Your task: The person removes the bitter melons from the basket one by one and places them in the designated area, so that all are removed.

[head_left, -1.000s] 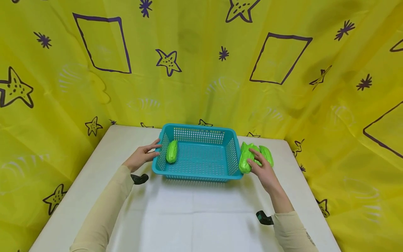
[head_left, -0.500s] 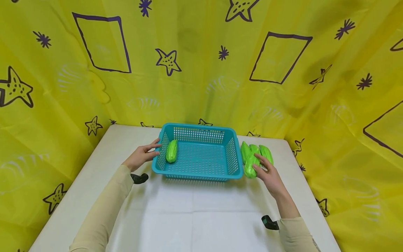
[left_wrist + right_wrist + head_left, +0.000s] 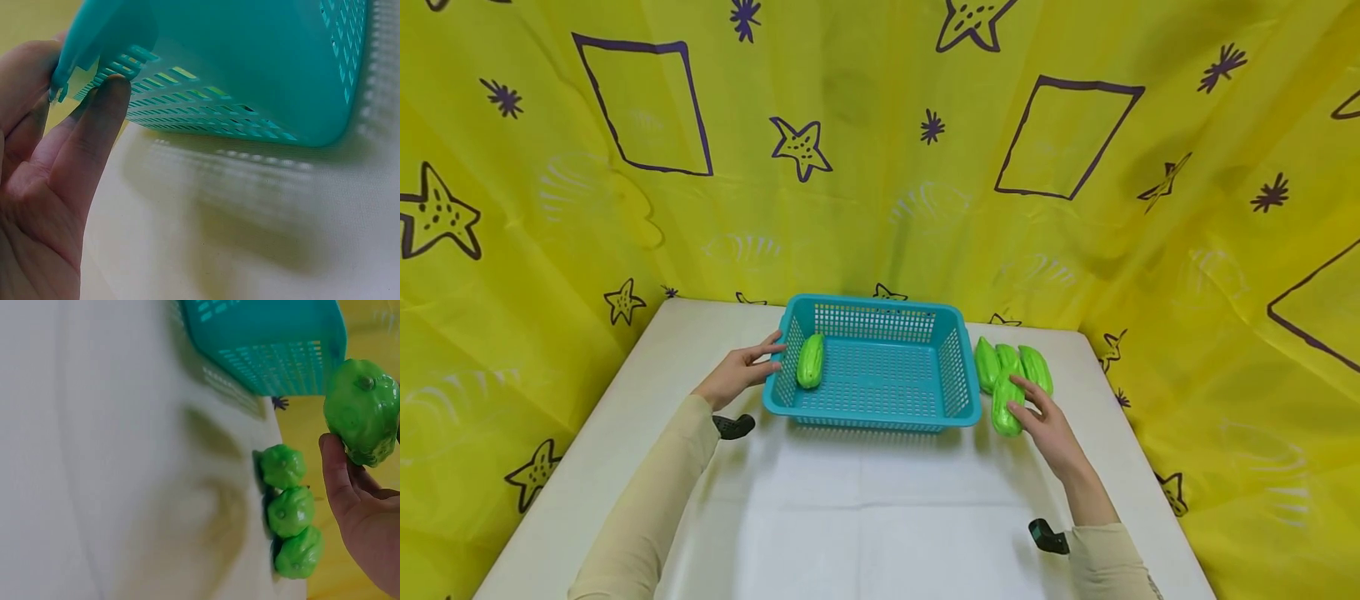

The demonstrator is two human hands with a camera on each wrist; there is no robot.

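My left hand [image 3: 735,375] grips the left rim of a turquoise perforated plastic basket [image 3: 872,422]. In the left wrist view its fingers are on both sides of the rim [image 3: 75,47]. One glossy green bitter melon [image 3: 810,361] lies lengthwise inside the basket near that left wall. To the right of the basket, my right hand [image 3: 1051,429] holds another bitter melon [image 3: 1006,408] between thumb and fingers. The right wrist view shows this one raised above the table, its blunt end towards the camera. Three more bitter melons [image 3: 290,510] lie side by side on the table behind it.
A white cloth-covered table [image 3: 857,525] carries everything, with a crease running across it. Yellow curtains [image 3: 865,225] printed with starfish and frames hang close behind and along both sides. Dark wrist-camera mounts [image 3: 1048,537] project from both sleeves.
My right hand has shifted right and nearer with the bitter melon, away from the basket's right side, uncovering the ones behind. The left hand and the basket stay in place.
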